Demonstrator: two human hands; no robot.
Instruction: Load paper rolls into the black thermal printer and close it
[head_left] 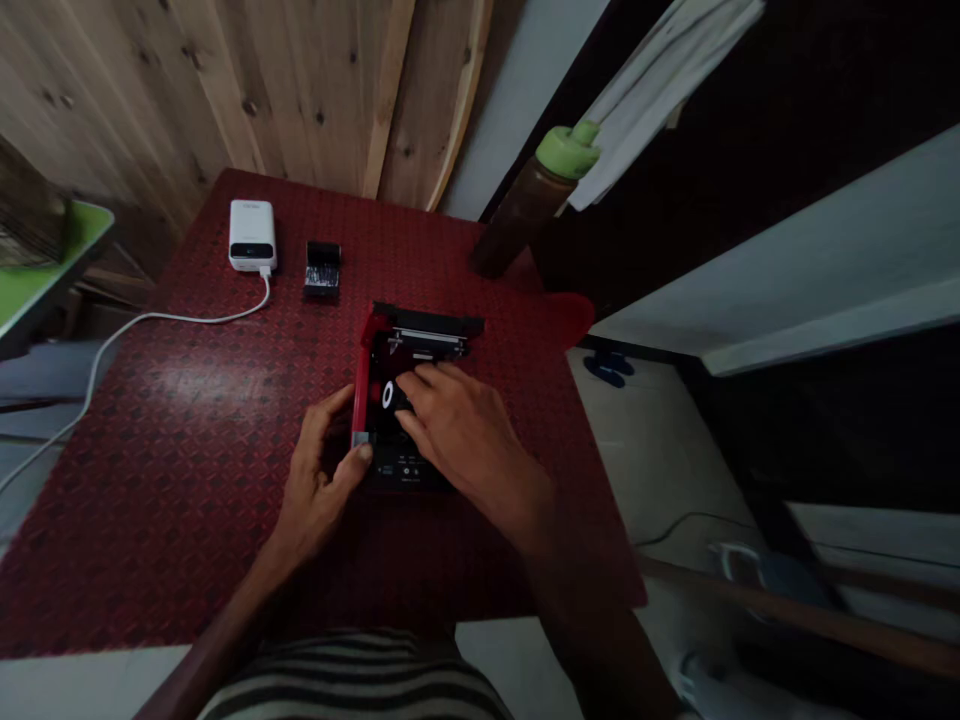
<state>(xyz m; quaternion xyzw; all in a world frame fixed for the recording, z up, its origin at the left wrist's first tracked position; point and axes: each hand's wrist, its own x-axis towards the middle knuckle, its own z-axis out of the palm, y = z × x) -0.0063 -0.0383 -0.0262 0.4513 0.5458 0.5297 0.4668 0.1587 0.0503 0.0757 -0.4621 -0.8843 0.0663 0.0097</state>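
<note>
A red and black device, which looks like a small printer (361, 385), lies on the table with its lid raised at the far side. My left hand (322, 470) grips its left side, thumb on the grey near corner and fingers along the outer wall. Inside the open bay sits a dark roll with a white ring at its end (388, 395). My right hand (465, 425) reaches into the bay from the right, its fingers bent around the roll. The fingertips and much of the roll are hidden under that hand.
On the red patterned table (217, 470) stand a white power bank (253, 235) with a white cable (172, 317), a small black item (322, 270) with a shiny face, and a brown bottle with a green lid (568, 152). Slippers (604, 370) lie on the floor to the right.
</note>
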